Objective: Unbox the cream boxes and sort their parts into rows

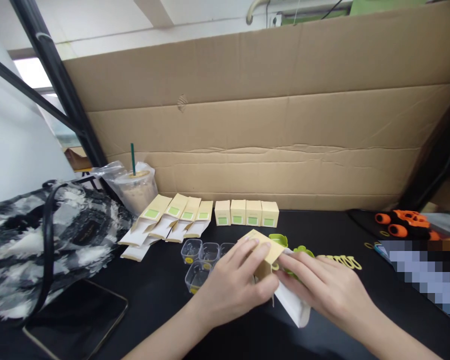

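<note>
- Cream carton (270,245): we have it between both hands above the black table (153,305), tilted, with a long white flap (292,301) hanging below it on the right
- Our left hand (238,280) pinches it, fingers laid across the top and thumb bent in from the near side
- Our right hand (324,285) has its fingers against the carton's right edge; we cannot tell whether they grip it or only press there
- Done, as we judge it: four boxes (238,212) stand upright and formed in a row by the cardboard wall (247,125), labels facing us
- Partway: this carton looks unfinished to us, its flap untucked
- Left over: flat cartons (178,211) overlap in a fan on the left, while clear cups (209,254), green lids (277,240) and pale yellow loops (339,261) lie near our hands, seemingly unused
</note>
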Motion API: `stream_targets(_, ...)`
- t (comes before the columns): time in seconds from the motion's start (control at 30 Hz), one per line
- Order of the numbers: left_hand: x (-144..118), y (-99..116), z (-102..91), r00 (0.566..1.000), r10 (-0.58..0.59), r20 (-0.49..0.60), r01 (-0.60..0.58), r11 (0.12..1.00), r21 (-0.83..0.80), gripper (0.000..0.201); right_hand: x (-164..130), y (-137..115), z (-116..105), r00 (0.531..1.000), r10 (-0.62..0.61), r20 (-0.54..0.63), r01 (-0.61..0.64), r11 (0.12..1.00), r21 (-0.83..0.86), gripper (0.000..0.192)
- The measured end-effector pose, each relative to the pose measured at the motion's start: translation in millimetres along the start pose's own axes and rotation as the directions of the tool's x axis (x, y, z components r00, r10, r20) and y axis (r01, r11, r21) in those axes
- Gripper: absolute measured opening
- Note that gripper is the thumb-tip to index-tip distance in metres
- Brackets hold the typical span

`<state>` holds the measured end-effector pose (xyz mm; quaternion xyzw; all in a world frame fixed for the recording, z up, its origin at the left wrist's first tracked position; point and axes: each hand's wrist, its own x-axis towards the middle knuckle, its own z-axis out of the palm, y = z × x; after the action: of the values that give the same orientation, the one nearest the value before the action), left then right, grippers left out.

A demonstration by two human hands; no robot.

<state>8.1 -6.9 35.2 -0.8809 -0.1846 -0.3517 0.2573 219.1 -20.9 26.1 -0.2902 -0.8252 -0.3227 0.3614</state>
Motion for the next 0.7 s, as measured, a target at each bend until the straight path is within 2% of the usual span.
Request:
stream_targets(0.13,-3,4,3.3,0.998,0.066,-0.025,-0.064,0.997,0.052,0.03,-5,-3,5,0.999,-0.03,-0.026,0.031,0.999,0.021,0.016)
stream_targets(0.27,-3,5,3.7,0.992,0.117,-0.05,-0.113,0.991,0.077,0.029,-4,-5,5,0.998,0.057,-0.028,-0.052,0.988,0.148,0.007)
stream_targets(0.37,0,5,1.5,0.989,0.119,-0.085,-0.11,0.988,0.104,0.028,0,-8,4,0.991,0.136,-0.003,-0.132,0.967,0.216,0.014)
stream_targets(0.43,2,4,-0.4,0.99,0.099,-0.096,-0.088,0.99,0.113,0.026,1,-12,6,0.97,0.242,0.037,-0.241,0.917,0.317,0.016)
stream_targets(0.5,3,2,-2.4,0.994,0.074,-0.085,-0.065,0.992,0.109,0.023,0,-16,9,0.924,0.371,0.094,-0.371,0.811,0.453,0.012)
stream_targets(0.57,3,1,-4.0,0.998,0.045,-0.051,-0.04,0.995,0.097,0.021,-4,-20,13,0.879,0.459,0.13,-0.446,0.696,0.563,0.011)
stream_targets(0.63,3,0,-5.0,0.999,0.025,-0.019,-0.024,0.996,0.091,0.02,-7,-22,17,0.869,0.479,0.128,-0.451,0.658,0.602,0.024)
stream_targets(0.7,2,0,-5.2,1.0,0.019,-0.017,-0.017,0.995,0.101,0.02,-10,-21,19,0.883,0.455,0.113,-0.428,0.682,0.593,0.032)
